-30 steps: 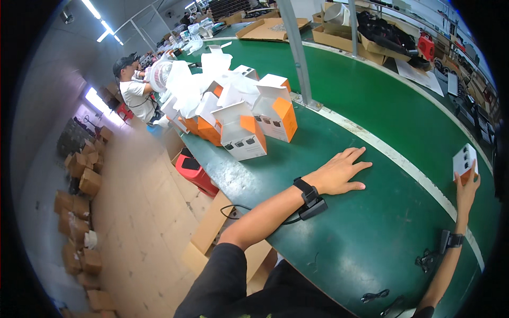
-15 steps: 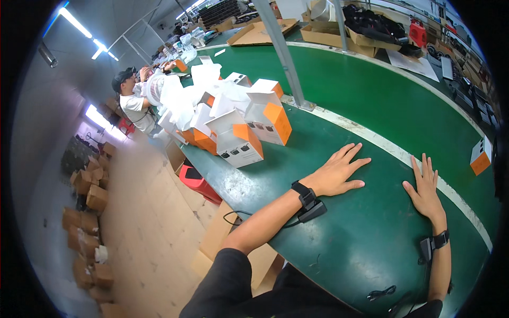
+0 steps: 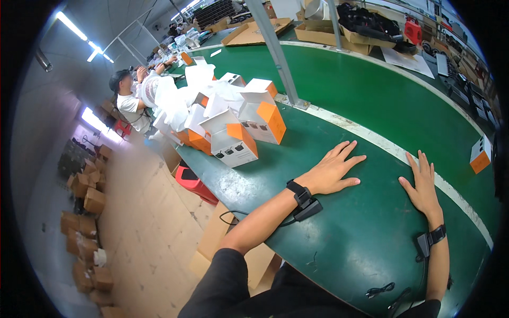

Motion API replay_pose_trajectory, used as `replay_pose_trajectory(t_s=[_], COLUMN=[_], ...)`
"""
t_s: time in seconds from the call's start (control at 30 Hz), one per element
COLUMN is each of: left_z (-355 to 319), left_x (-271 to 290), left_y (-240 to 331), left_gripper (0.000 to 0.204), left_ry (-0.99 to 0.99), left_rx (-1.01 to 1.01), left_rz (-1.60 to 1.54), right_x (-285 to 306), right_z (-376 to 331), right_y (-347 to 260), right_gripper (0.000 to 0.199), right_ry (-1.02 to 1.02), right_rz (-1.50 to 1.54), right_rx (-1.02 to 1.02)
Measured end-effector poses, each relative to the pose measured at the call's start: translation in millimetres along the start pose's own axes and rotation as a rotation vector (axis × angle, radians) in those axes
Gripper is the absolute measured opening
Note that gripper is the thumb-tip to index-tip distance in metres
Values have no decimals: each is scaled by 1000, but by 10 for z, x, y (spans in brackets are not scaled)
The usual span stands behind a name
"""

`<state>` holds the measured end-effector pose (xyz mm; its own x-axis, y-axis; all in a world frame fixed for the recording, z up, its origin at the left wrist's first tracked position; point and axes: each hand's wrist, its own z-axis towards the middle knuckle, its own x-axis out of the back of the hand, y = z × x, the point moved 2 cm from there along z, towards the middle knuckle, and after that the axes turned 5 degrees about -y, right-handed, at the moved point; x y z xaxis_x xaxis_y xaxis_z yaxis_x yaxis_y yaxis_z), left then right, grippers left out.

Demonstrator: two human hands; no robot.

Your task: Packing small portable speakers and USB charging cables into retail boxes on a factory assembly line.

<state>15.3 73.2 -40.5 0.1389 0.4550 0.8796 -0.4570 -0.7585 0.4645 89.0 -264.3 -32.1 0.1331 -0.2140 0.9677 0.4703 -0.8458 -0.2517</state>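
Palm down on the green tabletop (image 3: 339, 228), my left hand (image 3: 331, 170) has its fingers spread and holds nothing. My right hand (image 3: 422, 186) lies flat farther right, its fingertips by the white strip (image 3: 382, 142), also holding nothing. Each wrist wears a black strap with a small dark device. Left of my left hand stand opened white and orange cartons (image 3: 236, 146), several of them in a cluster, some stuffed with white wrapping (image 3: 183, 100). Bundled black cables (image 3: 380, 290) lie near the table's front edge.
Beyond the strip runs a green belt (image 3: 344, 74) with a closed carton (image 3: 481, 155) at right. A metal post (image 3: 275, 53) rises at the strip. A co-worker (image 3: 130, 103) is at the far left. A red stool (image 3: 193, 183) and cardboard boxes (image 3: 79, 233) stand on the floor.
The whole view has shifted slightly, so the scene sits a little to the left. Both hands stay flat on the table. The closed carton on the belt remains near the right edge.
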Motion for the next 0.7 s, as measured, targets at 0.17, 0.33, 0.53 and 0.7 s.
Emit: replay_pose_trajectory(t_s=[0.17,0.33,0.53,0.7], left_z=[8,-4,7,5], left_x=[-14,-12,-3,-14], left_y=[-4,-16,-9,-10], left_gripper=[74,74,74,74], left_ry=[5,11,6,5], left_rx=[-5,-5,-1,-1], left_rz=[7,20,18,22], right_x=[-16,-24,-7,1], right_z=[2,10,7,-6], right_y=[17,-1,-6,-21], right_gripper=[79,79,80,77], right_ry=[-6,-10,-24,-31], right_rz=[-20,-32,-45,-44], right_rx=[-2,0,-10,-14])
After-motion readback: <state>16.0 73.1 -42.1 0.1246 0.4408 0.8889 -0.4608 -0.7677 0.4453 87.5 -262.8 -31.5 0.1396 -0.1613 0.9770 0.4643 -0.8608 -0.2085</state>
